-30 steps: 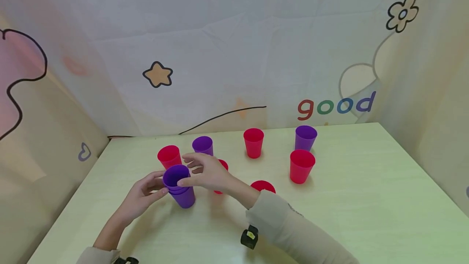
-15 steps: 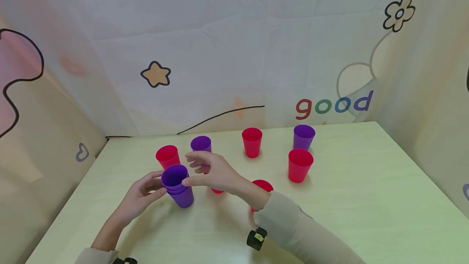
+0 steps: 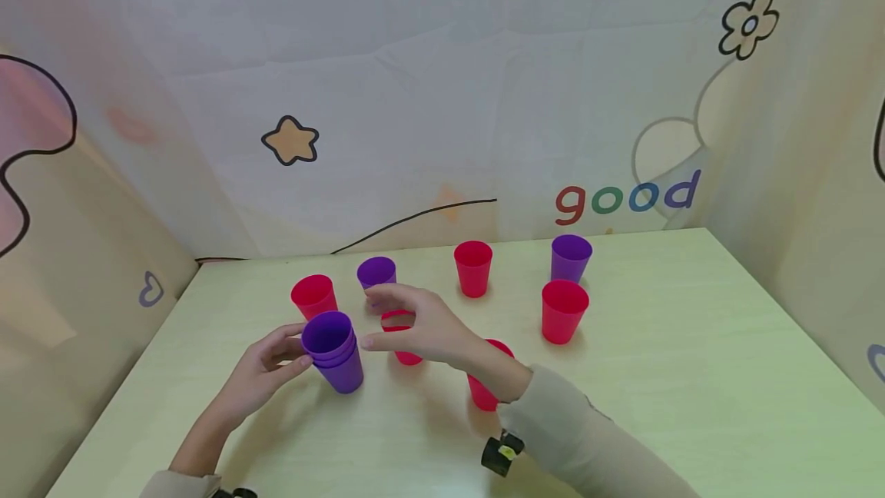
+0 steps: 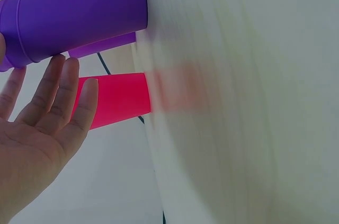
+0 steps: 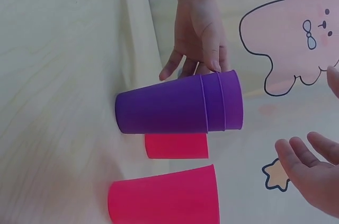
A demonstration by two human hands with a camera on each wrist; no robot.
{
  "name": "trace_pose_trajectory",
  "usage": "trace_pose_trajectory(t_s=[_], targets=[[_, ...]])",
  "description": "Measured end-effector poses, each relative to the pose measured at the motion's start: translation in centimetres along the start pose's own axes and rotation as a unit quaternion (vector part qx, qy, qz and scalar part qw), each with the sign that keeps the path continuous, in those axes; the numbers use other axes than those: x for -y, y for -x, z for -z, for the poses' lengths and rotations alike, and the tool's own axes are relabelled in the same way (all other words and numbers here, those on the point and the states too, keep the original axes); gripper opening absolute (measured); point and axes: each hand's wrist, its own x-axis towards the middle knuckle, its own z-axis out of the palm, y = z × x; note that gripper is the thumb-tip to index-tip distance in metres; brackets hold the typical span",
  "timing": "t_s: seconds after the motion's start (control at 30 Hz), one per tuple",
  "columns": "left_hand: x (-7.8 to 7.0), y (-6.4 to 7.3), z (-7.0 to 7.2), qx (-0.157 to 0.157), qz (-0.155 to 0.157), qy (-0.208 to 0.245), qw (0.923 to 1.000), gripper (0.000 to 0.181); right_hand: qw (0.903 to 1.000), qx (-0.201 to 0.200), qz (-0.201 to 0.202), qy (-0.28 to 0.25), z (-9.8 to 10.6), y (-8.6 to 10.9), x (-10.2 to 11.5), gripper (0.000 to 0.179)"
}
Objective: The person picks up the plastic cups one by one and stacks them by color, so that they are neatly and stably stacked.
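A stack of nested purple cups (image 3: 343,376) stands on the table, left of the middle. My left hand (image 3: 257,375) holds it near the rims from the left, thumb in front and fingers behind. In the left wrist view, fingertips of the left hand (image 4: 47,128) meet the side of the purple stack (image 4: 85,17). My right hand (image 3: 432,329) hovers just right of the stack, fingers loosely extended and holding nothing. Behind it, a red cup (image 3: 408,353) is partly hidden. The right wrist view shows the right hand (image 5: 312,176) apart from the stack (image 5: 164,108).
Red cups stand at the back left (image 3: 314,294), back middle (image 3: 474,269) and right (image 3: 563,313). Another red cup (image 3: 482,396) is partly covered by my right forearm. Single purple cups stand at the back left (image 3: 376,273) and back right (image 3: 571,258). A printed curtain (image 3: 387,121) hangs behind the table.
My right hand has drawn back to the right, away from the purple stack's rim. The left hand stays at the stack. More of the red cups near the right arm shows.
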Motion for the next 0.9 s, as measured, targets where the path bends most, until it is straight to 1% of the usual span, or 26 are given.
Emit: trace_pose_trajectory(t_s=[0.1,0.23,0.53,0.9], targets=[[0.0,0.0,0.0,0.000,-0.002,0.002,1.0000,0.039,1.0000,-0.001,-0.001,0.003,0.5,0.4,-0.1,0.059],[-0.1,0.0,0.0,0.001,0.003,0.002,1.0000,0.039,1.0000,-0.004,-0.004,0.001,1.1,1.0,-0.2,0.059],[-0.1,-0.1,0.1,0.000,0.010,-0.003,0.9999,0.039,0.9997,0.000,0.003,-0.022,2.4,2.1,-0.1,0.058],[-0.2,0.0,0.0,0.004,0.008,0.009,0.9999,0.040,0.9995,-0.005,0.012,-0.029,4.2,3.3,-1.1,0.058]])
